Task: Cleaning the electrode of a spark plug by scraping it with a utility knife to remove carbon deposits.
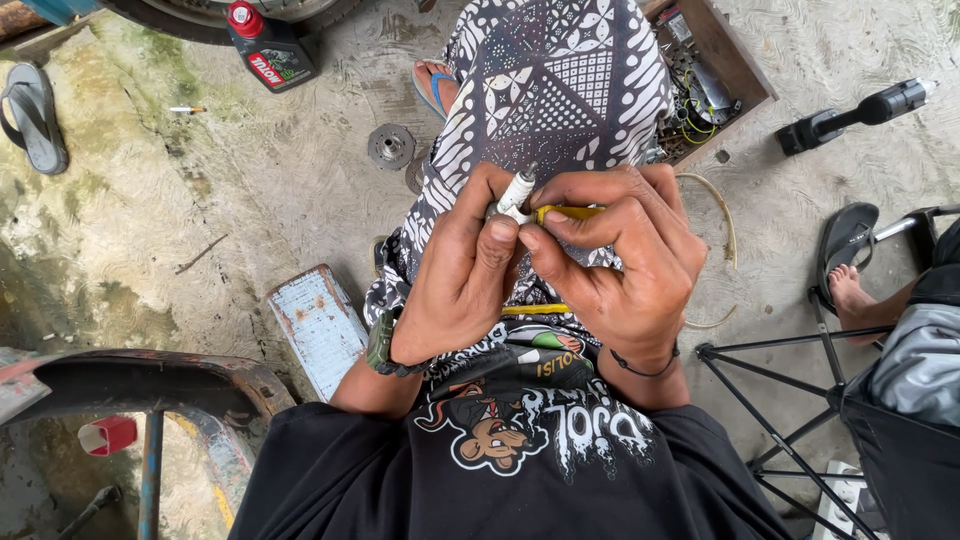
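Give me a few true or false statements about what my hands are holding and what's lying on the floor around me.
1. Both hands are up at a spark plug. True: the left hand and right hand meet around it.
2. The right hand holds a yellow-handled tool. True.
3. The oil bottle has a blue cap. False: the cap is red.
4. A sandal lies on the floor at far left. True.
5. The power drill is in the left hand. False: it lies on the floor at upper right.
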